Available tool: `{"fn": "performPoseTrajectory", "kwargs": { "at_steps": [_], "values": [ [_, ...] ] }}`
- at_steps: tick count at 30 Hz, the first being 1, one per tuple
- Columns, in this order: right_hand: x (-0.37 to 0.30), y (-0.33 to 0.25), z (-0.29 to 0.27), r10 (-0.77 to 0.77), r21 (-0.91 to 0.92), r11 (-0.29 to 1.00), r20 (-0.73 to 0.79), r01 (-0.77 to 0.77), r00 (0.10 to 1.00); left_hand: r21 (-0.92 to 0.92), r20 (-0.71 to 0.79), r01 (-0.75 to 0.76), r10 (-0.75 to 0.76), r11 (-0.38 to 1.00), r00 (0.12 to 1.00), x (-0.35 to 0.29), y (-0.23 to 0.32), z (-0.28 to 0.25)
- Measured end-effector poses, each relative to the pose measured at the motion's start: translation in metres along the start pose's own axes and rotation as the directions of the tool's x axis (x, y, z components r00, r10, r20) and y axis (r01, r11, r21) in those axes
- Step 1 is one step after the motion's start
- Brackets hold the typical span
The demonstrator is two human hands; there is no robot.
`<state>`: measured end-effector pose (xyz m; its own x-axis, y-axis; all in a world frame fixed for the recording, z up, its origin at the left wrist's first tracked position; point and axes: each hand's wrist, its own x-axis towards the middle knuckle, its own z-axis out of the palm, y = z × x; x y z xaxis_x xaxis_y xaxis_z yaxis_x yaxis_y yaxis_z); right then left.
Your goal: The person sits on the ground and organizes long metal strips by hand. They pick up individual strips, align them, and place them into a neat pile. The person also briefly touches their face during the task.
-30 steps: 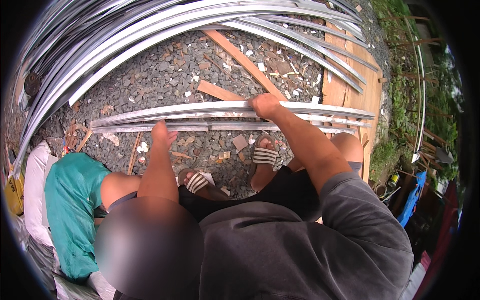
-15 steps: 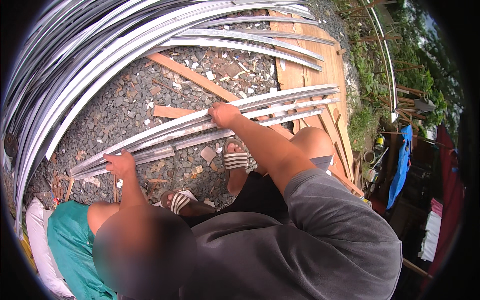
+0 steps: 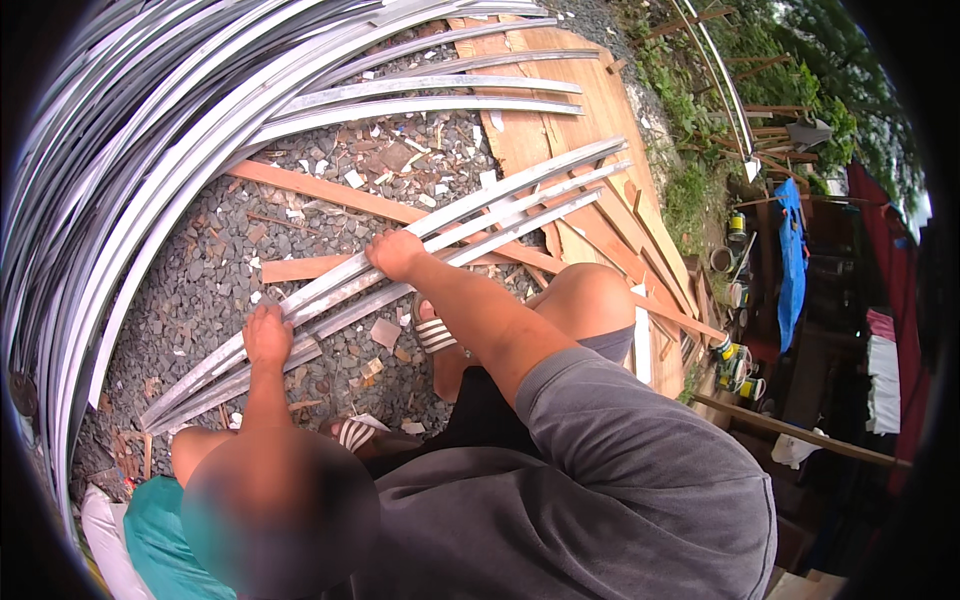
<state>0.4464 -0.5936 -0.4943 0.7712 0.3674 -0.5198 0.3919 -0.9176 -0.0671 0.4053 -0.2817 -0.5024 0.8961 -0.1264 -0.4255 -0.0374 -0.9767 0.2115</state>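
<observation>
Several long silvery metal channels [image 3: 490,207] lie in a loose bundle across the gravel in front of me, slanting from lower left to upper right. My right hand [image 3: 396,254] is closed over the far channels near the middle of their length. Closer to the left end, my left hand [image 3: 267,335] has its fingers curled over the edge of the same bundle. The left tips rest low by the gravel, and the right ends reach over plywood. My palms hide the grip's underside.
A large pile of curved-looking metal channels [image 3: 160,180] fills the far left. Plywood sheets [image 3: 570,110] lie to the right. Wooden strips [image 3: 330,190] cross the gravel [image 3: 210,260]. My sandalled foot [image 3: 437,335] is near the bundle. Paint cans [image 3: 735,370] and a blue tarp [image 3: 791,260] are at right.
The channels slant more steeply, and their left end sits lower in the picture. My left hand is farther along the bundle, away from that end. The view has shifted too.
</observation>
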Motion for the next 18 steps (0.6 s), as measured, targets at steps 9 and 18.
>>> {"fn": "performPoseTrajectory", "kwargs": {
  "at_steps": [9,18],
  "values": [
    [-0.011,0.004,-0.005,-0.001,0.009,1.0,-0.042,0.002,0.999,-0.002,0.059,-0.037,0.037,0.999,0.998,0.006,0.001,-0.012],
    [-0.016,0.008,-0.001,0.122,0.08,0.99,-0.093,-0.115,0.988,-0.02,0.02,-0.086,0.086,0.996,0.996,0.008,-0.002,-0.011]
  ]
}}
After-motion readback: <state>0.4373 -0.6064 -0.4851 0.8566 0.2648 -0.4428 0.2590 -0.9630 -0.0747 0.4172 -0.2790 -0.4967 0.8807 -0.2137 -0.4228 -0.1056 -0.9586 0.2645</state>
